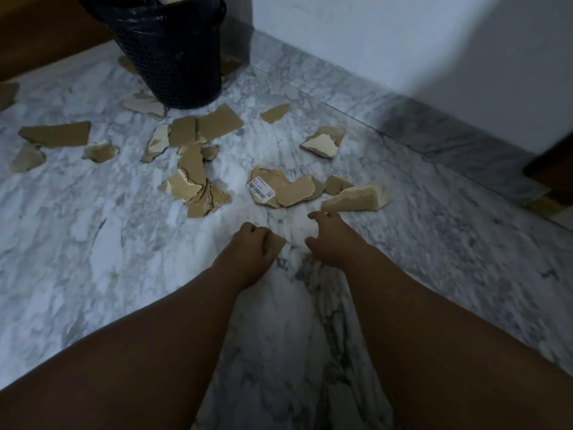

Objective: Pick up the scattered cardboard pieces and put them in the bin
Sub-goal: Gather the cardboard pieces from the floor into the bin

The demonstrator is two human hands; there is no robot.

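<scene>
Several torn brown cardboard pieces lie scattered on the marble floor. A black mesh bin with a dark liner stands at the top, with cardboard showing at its rim. My left hand is closed on a small cardboard piece low over the floor. My right hand hovers just right of it, fingers apart and curled, holding nothing, close to a wedge-shaped piece. A piece with a barcode label lies just beyond both hands.
A white wall with a marble skirting runs along the right. A dark wooden thing stands at the right edge. Brown wood borders the floor at top left. More cardboard pieces lie around the bin's base.
</scene>
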